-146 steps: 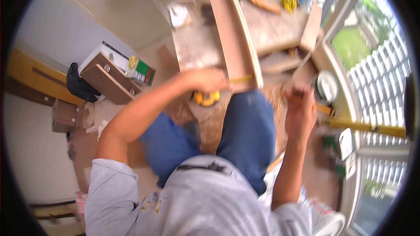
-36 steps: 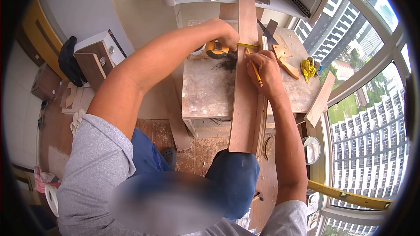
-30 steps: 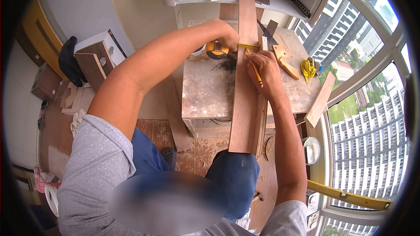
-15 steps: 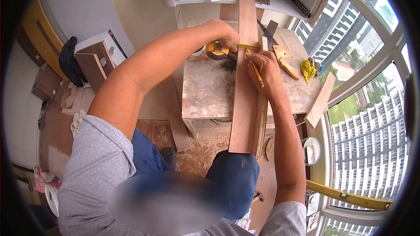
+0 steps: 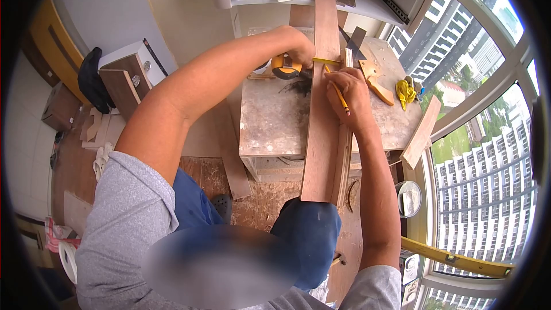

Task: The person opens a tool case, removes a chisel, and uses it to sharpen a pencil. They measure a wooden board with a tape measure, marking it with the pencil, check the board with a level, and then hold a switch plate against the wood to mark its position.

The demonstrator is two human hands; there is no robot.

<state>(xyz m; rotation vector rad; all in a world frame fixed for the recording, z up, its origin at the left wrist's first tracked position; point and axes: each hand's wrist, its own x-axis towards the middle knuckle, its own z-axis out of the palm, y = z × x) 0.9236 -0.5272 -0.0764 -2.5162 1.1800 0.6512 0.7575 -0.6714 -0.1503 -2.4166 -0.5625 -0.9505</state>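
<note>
My right hand (image 5: 351, 93) is closed around a yellow pencil (image 5: 338, 95), its tip on a long wooden board (image 5: 322, 138). Across the board lies the yellow blade of a tape measure (image 5: 285, 67). Beside the board's left edge, my left hand (image 5: 298, 49) has its fingers curled at the tape, next to the black and yellow case. A narrow grooved wood strip (image 5: 343, 163) runs along the board's right side. Under both is a stained worktable (image 5: 272, 120). The board's near end is by my knee.
A handsaw (image 5: 377, 87) with a wooden handle and a yellow cloth bundle (image 5: 406, 93) lie right on the worktable. An offcut (image 5: 422, 132) leans at its right edge, near the windows. A yellow level (image 5: 453, 257) is at lower right. Shavings litter the floor.
The pencil's back end has tilted slightly down and right in my right hand. The rest of the view has shifted very slightly; my left hand stays at the tape.
</note>
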